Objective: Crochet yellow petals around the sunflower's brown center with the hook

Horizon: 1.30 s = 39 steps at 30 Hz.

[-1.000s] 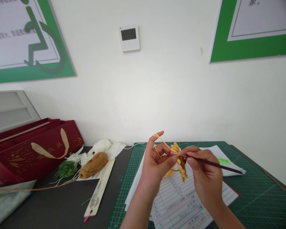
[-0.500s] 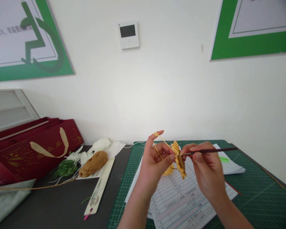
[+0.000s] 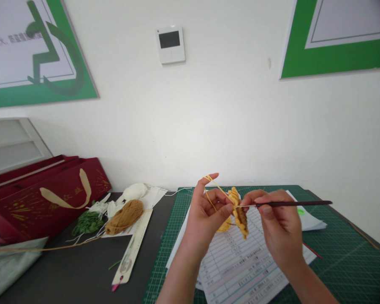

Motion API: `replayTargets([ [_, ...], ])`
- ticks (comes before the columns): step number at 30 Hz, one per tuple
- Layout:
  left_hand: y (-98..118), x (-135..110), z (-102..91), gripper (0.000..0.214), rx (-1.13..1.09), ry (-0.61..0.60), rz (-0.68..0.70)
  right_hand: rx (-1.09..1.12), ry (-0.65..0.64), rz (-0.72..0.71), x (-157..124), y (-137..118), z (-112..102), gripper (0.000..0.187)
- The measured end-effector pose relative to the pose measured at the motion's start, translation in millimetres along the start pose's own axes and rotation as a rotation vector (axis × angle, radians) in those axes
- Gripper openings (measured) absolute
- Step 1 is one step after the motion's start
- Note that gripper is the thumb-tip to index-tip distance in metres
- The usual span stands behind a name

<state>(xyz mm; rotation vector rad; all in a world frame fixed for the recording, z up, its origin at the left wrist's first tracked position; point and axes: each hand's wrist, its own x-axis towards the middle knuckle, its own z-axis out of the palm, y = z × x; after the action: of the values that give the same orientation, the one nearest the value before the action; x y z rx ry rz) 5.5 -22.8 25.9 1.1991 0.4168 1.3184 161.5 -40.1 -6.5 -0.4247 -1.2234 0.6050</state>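
Observation:
My left hand (image 3: 209, 215) pinches the edge of a yellow and brown crochet piece (image 3: 240, 217) between thumb and fingers. Yellow yarn (image 3: 220, 188) loops round its raised index finger and runs down to the piece. In my right hand (image 3: 277, 223) is a crochet hook (image 3: 299, 203) with a dark handle, held almost level. The hook's thin metal tip meets the piece close to my left thumb. Behind my left hand, more yellow yarn (image 3: 224, 226) lies partly hidden. Printed sheets (image 3: 240, 270) lie beneath both hands.
A green cutting mat (image 3: 345, 261) covers the table's right side. To the left are a brown yarn skein (image 3: 125, 216), white yarn (image 3: 135, 191), green yarn (image 3: 87, 223), a cream ruler-like strip (image 3: 133, 247) and a dark red gift bag (image 3: 50, 194). A wall stands behind.
My right hand has shifted slightly right with the crochet hook, whose handle end now reaches farther right and a little lower. My left hand stays nearly still on the crochet piece.

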Motion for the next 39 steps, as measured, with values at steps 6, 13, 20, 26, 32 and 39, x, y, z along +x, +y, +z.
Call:
replayTargets([
  [6, -1, 1, 0.8, 0.07, -0.003, -0.012, -0.001, 0.009, -0.002, -0.011, -1, -1, 1, 0.008],
  [13, -5, -1, -0.4, 0.07, 0.006, -0.005, 0.018, 0.007, -0.031, -0.028, 0, -1, 0, 0.01],
  [20, -1, 1, 1.0, 0.073, 0.028, -0.001, 0.0, -0.099, -0.023, -0.096, -1, -4, 0, 0.012],
  [26, 2, -1, 5.7, 0.067, 0.066, 0.006, 0.01, -0.235, -0.051, -0.195, 2, -6, -2, 0.018],
  [32, 5, 0, 8.3, 0.065, 0.145, 0.037, 0.027, -0.471, -0.206, -0.349, 5, -6, -10, 0.028],
  [39, -1, 1, 11.3, 0.073, 0.161, 0.057, 0.04, -0.782, -0.273, -0.559, 7, -11, -7, 0.033],
])
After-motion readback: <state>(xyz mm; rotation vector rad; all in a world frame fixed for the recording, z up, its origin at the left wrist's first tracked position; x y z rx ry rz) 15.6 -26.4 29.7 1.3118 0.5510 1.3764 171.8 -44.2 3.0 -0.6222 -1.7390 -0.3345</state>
